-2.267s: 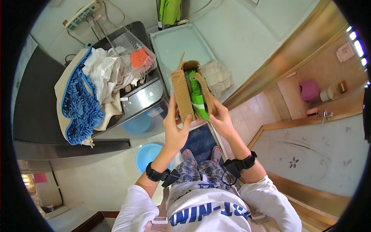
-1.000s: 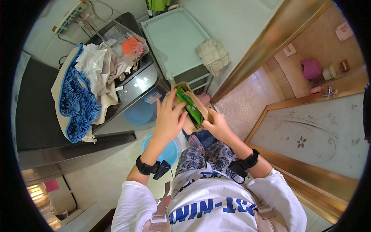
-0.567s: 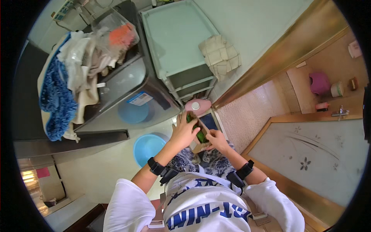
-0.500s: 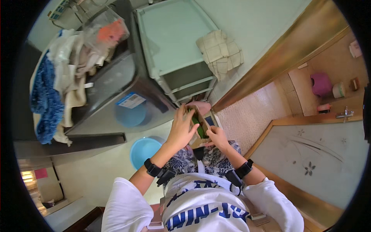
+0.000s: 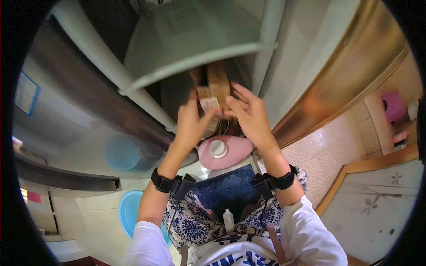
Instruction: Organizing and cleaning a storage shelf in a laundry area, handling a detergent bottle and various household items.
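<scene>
Under a shelf of the pale green rack [image 5: 191,66], a brown cardboard box [image 5: 218,84] with a pale label is between my two hands, smeared by motion. My left hand [image 5: 191,122] grips its near left side, fingertips partly hidden behind the box. On the right side, my right hand [image 5: 249,116] has its thumb over the near corner and its fingers around the edge. Just below the hands stands a pink jug [image 5: 225,153] with a round white cap.
A dark blue mat [image 5: 224,188] lies on the floor before my knees. To the left are a light blue basin [image 5: 131,213] and a dark glossy appliance [image 5: 80,115]. A brown door frame [image 5: 341,84] rises at the right, beside a frosted glass panel [image 5: 372,195].
I have moved forward and lower, toward the rack. The box, held open above my lap with something green inside, is now in under the shelf, with both hands at it.
</scene>
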Available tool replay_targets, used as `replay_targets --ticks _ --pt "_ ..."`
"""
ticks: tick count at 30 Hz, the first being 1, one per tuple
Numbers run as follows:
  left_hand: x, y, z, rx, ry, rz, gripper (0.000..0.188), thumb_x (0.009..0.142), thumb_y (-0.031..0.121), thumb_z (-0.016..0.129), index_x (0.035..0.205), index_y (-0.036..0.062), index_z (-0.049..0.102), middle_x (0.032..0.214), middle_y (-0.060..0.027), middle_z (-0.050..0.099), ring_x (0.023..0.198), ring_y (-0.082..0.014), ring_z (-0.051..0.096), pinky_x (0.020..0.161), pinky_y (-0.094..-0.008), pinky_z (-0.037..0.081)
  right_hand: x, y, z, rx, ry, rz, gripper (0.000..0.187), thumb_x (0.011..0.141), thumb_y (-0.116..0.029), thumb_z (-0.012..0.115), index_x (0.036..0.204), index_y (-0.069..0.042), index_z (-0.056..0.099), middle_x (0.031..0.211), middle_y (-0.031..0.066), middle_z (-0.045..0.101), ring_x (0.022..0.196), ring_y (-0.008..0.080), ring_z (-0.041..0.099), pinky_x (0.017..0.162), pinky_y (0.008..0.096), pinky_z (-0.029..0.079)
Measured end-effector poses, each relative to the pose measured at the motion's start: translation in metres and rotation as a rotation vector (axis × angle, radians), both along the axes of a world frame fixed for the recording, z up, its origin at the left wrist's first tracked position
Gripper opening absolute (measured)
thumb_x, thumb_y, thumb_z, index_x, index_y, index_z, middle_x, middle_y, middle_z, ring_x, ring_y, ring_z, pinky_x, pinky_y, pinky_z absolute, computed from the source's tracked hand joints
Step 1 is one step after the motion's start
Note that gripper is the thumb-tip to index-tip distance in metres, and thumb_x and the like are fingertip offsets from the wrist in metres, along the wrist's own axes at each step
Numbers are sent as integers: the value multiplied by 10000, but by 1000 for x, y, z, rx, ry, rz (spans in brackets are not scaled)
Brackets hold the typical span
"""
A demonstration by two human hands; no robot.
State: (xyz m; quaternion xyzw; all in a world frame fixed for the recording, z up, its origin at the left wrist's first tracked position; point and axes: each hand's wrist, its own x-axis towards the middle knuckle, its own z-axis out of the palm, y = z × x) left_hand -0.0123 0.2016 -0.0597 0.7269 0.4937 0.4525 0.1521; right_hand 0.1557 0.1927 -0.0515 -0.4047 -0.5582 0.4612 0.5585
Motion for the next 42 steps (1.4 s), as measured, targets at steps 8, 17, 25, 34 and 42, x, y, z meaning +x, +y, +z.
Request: replay_targets --ticks 8,17,25,34,42 --pt "24 59 -12 60 62 81 1006 717 206 773 1451 57 101 1021 -287 616 888 -431 624 741 -440 521 45 -57 -34 78 -125 81 350 826 -3 564 1174 41 559 1143 171 625 1033 232 624 850 310 493" --pt "57 39 -20 7 49 60 1038 697 167 792 1472 120 103 1091 -253 615 932 -351 650 820 -413 513 147 -94 -3 641 -62 -680 332 844 7 526 1175 31 508 1091 177 588 1006 251 579 920 364 438" --pt "21 36 8 -185 137 29 882 729 151 741 1415 -17 213 1192 -236 575 1024 -330 622 864 -385 500 141 -55 7 559 -153 -640 753 870 -172 591 1468 -33 156 1522 151 182 1408 292 156 1132 416 116" --pt "53 -76 95 134 625 -172 711 696 99 684 1328 33 368 1377 -244 371 1175 -402 465 900 -471 440 157 -87 0 458 -529 -822 874 766 -20 668 1455 10 132 1519 194 166 1401 326 175 1127 382 192" --pt "-16 -149 264 513 649 -56 321 716 51 644 1035 58 607 1249 -179 513 1105 -339 526 904 -422 463 154 -88 12 364 -473 -775 923 716 68 647 1467 -42 121 1526 155 171 1379 335 239 1115 374 244"
